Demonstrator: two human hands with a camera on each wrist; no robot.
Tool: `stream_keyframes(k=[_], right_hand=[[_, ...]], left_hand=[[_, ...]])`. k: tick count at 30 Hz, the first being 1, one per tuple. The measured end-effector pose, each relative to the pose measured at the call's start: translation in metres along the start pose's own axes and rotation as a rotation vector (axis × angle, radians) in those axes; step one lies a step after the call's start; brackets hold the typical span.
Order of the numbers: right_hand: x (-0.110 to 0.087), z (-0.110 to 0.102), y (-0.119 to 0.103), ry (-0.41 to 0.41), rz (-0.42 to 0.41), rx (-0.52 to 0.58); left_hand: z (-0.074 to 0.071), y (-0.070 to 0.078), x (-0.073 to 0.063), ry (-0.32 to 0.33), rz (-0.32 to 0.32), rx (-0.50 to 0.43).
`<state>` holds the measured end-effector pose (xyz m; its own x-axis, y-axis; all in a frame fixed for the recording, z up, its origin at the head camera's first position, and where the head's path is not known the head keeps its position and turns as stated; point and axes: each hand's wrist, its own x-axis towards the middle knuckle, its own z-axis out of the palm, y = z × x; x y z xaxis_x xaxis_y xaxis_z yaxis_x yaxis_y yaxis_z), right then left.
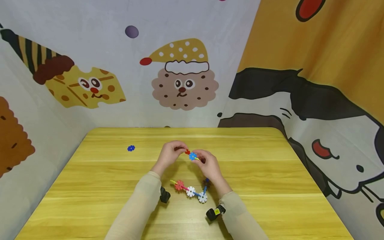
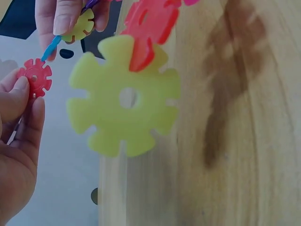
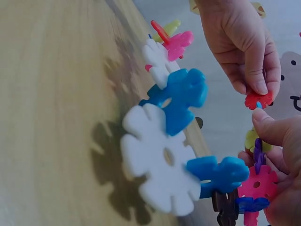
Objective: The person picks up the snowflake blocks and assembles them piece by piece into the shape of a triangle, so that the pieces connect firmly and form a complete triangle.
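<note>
My left hand (image 1: pixel 171 154) pinches a red notched flower disc (image 2: pixel 35 77) by its edge. Across from it, my right hand (image 1: pixel 210 165) holds the end of a chain of such discs, its thumb and fingers around a yellow disc (image 2: pixel 81 26). A light blue disc (image 1: pixel 193 156) at that end meets the red disc's edge; whether they are slotted together I cannot tell. The chain hangs down past a purple disc (image 3: pixel 258 155), a pink disc (image 3: pixel 257 184) and white discs (image 3: pixel 162 160), ending in another yellow disc (image 2: pixel 124 101).
A lone dark blue disc (image 1: pixel 131 148) lies on the wooden table (image 1: pixel 99 193), toward the back left. Behind the table hangs a cloth (image 1: pixel 135 83) printed with cartoon figures. Black wrist cameras (image 1: pixel 164 195) are strapped at both sleeves, close to the chain.
</note>
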<state>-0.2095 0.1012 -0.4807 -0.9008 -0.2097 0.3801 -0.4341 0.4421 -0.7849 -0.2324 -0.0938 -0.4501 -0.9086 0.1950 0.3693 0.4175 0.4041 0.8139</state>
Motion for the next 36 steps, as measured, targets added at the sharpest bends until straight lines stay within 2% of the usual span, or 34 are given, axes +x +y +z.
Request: stream_keyframes(k=[9,20,27,30,36], right_hand=[[0.000,0.001,-0.002,-0.009,0.006,0.015],[0.000,0.006,0.002,0.024,-0.039,0.010],[0.003,0.003,-0.002,-0.044,-0.012,0.069],[0.006,0.002,-0.003,-0.067,-0.002,0.095],[0.010,0.003,-0.005,-0.041,0.010,0.106]], left_hand=[[0.002,-0.002,-0.002,0.011,0.013,-0.027],[0.006,0.001,-0.006,0.027,-0.029,-0.007],[0.004,0.000,-0.005,0.024,0.016,0.017],[0.004,0.000,-0.005,0.015,0.015,0.027],[0.006,-0.001,-0.007,0.028,0.001,0.006]])
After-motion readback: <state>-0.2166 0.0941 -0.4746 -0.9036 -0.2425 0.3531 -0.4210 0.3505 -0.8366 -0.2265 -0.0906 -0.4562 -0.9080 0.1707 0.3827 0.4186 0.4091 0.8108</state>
